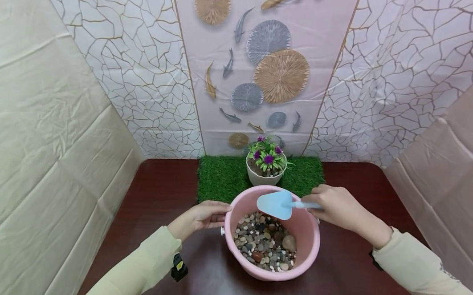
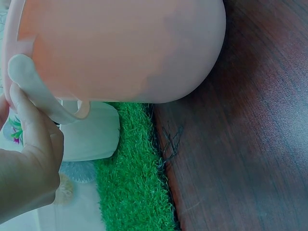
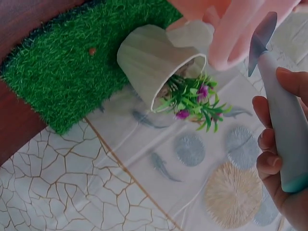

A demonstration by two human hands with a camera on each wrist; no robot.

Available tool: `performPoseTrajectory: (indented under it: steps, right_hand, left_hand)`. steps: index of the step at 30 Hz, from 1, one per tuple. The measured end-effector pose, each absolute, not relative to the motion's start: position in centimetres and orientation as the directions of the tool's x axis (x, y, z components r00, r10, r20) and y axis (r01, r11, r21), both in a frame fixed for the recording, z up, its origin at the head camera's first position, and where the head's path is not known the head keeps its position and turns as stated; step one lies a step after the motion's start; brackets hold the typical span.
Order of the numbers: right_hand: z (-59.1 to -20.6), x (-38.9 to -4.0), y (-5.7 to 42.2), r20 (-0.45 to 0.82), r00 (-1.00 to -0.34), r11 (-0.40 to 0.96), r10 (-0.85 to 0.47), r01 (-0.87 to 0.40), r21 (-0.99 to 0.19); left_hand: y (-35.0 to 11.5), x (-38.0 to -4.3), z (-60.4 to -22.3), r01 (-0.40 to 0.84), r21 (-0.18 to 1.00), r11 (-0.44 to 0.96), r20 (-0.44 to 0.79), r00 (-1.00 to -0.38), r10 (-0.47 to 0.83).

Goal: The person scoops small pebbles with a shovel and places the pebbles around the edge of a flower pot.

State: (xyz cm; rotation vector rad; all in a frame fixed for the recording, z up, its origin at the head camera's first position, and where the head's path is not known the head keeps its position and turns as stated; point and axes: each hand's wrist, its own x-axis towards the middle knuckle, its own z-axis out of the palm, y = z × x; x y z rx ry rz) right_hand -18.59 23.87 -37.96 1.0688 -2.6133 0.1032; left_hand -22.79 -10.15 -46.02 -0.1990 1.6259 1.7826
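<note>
Passage lay above the pebbles (image 1: 261,246); obstacles were pink bucket (image 1: 305,242), blue trowel (image 1: 284,204) (across the bucket's far side), white flowerpot (image 1: 264,180) behind.

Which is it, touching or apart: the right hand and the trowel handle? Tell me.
Touching: the right hand grips the trowel handle; the right wrist view shows fingers curled round it.

light-blue trowel (image 1: 277,204) above upright pink bucket (image 1: 276,275), pointing left; multicoloured pebbles (image 1: 261,244) across bucket's bottom.

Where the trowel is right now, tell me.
In the head view, the trowel is just right of centre, held in the right hand, its blade over the pink bucket.
</note>
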Motion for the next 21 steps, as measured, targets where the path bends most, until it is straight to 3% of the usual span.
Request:
performPoseTrajectory:
  steps: [11, 21]
  right_hand:
    - [-39.0, -18.3, 22.9, 0.223, -0.663, 0.693, -0.714, -0.714, 0.100]
    - [-40.0, -18.8, 21.4, 0.188, -0.594, 0.622, -0.782, -0.765, 0.167]
  left_hand:
    - [-10.1, -22.8, -46.0, -0.582, 0.812, 0.040, -0.549, -0.739, 0.391]
    - [-10.1, -22.7, -46.0, -0.583, 0.812, 0.040, -0.550, -0.738, 0.391]
